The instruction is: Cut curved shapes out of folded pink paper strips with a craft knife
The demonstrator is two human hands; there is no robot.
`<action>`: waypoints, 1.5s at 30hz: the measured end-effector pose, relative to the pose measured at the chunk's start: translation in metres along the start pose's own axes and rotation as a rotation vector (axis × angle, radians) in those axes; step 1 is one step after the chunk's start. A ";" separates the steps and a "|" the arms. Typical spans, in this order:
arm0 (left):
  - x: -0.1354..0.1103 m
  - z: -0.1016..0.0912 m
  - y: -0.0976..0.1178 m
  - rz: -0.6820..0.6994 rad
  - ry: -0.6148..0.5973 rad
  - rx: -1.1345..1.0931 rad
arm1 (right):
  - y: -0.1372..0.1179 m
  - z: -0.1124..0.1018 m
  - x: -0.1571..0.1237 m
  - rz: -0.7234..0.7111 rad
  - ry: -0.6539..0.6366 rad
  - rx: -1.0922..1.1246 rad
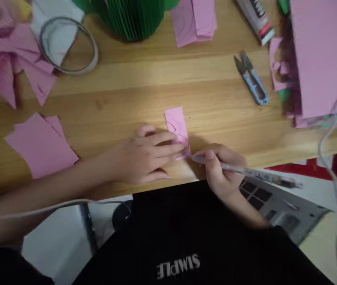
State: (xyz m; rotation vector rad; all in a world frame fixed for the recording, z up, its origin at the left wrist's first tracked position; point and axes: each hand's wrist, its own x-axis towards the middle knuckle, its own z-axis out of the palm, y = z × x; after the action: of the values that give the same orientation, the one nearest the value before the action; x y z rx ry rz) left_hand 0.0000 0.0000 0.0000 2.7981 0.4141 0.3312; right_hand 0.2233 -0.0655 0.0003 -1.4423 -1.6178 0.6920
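- one pink paper slip [180,128] lies flat on the wooden table [127,95], near the edge closest to the person, between the two hands.
- slip, form: narrow oblong with straight sides, set slightly askew, far end leaning left.
- slip, surface: plain pink, marked with thin dark curved lines; one arc in the far half, a rounder curve in the near half, partly covered by fingers.
- left hand [147,156]: fingers loosely spread, grasping nothing; fingertips laid over the slip's near half.
- right hand [220,178]: grasping a slender pen [257,173] between thumb and fingers; point at the slip's near right corner. contact with the paper: cannot tell.
- surroundings: pink sheets [46,148] overlapping to the left; blue-handled snips [253,81], blades apart, beyond the right hand; tape ring [94,59] at far left.
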 end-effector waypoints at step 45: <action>-0.002 0.004 -0.002 -0.044 0.020 -0.040 | -0.009 0.007 0.006 -0.097 -0.177 -0.035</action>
State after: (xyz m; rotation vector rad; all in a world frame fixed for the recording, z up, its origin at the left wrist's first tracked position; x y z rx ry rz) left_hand -0.0015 0.0004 -0.0043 2.7443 0.4680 0.3534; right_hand 0.2128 -0.0606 0.0060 -1.3483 -1.8309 0.7563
